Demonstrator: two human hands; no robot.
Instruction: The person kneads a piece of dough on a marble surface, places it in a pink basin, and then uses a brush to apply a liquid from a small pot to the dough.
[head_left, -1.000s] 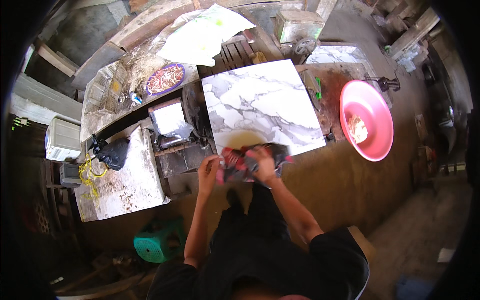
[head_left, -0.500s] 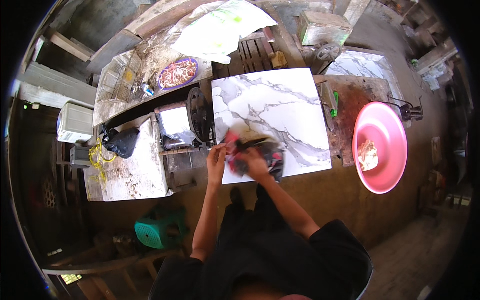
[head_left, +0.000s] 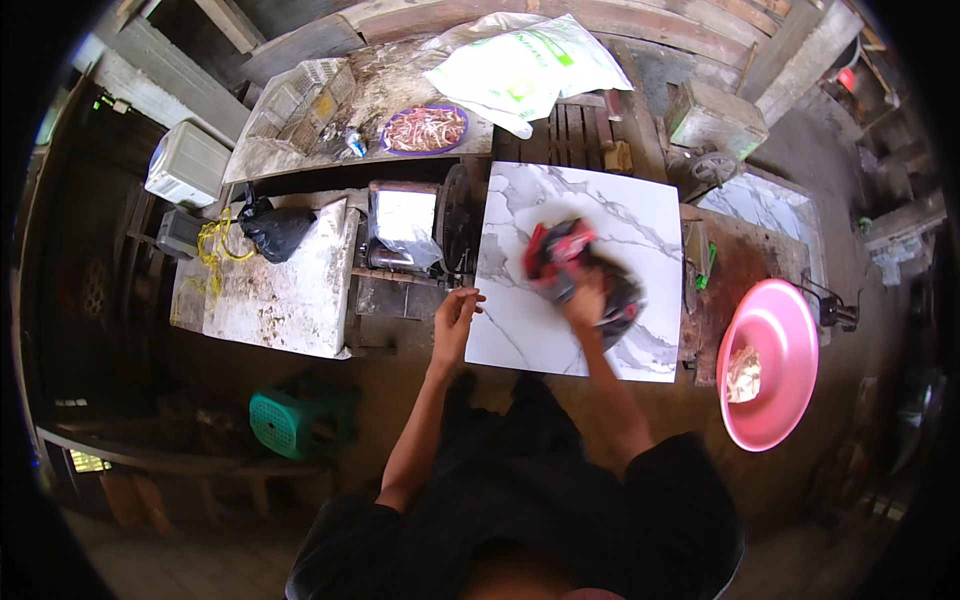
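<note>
A bunched red and black cloth [head_left: 560, 250], blurred by motion, lies on a white board with grey marble veining [head_left: 520, 345]. My right hand [head_left: 588, 300] presses on the cloth from its near side, fingers closed on it though smeared by movement. Off the board's left edge, my left hand [head_left: 458, 312] is raised with loosely bent fingers apart and nothing in them. It is close to the edge, and whether it touches the board I cannot tell.
A pink basin [head_left: 770, 415] with a pale lump inside stands at right. To the left are a machine with a dark wheel [head_left: 457, 215], a stained white board [head_left: 270, 315] and a black bag [head_left: 275, 230]. Beyond lie a purple-rimmed plate [head_left: 425, 150] and a white sack [head_left: 510, 85].
My right hand has swept the cloth to the right across the marbled board. My left hand has come away from beside the cloth and is now apart from it. The view has shifted.
</note>
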